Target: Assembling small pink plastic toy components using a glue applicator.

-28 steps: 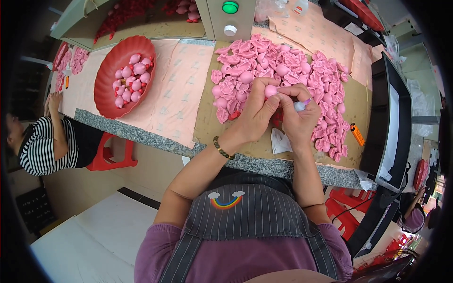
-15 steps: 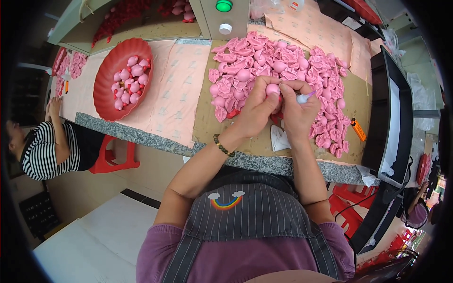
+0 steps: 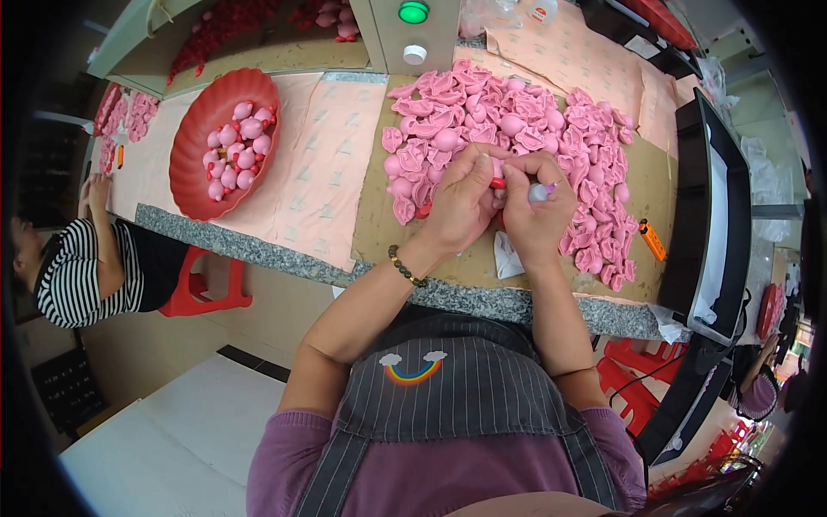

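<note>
Both my hands meet over the near edge of the pink pile. My left hand (image 3: pixel 461 207) is closed on a small pink toy part (image 3: pixel 497 164), mostly hidden by the fingers. A short red piece (image 3: pixel 498 183) shows between the fingertips of both hands, against the pink part. My right hand (image 3: pixel 540 215) pinches at that red piece while a small whitish bottle (image 3: pixel 538 192) with a purple tip stays tucked in its curled fingers. Beyond the hands lies a heap of pink moulded pieces (image 3: pixel 594 155), some round, some wavy-edged. A white scrap (image 3: pixel 508 256) sits beneath my right wrist.
At left stands a red fluted bowl (image 3: pixel 183 164) of pink round toys with red bits. An orange cutter (image 3: pixel 653 239) lies right of the heap, near a black tray (image 3: pixel 696 215). A grey box with a green button (image 3: pixel 413 12) rises behind. Another person (image 3: pixel 86 267) sits far left.
The pink part has turned in my fingers, so its round top shows less and a red piece shows in front. My right hand and the bottle have shifted slightly left and nearer.
</note>
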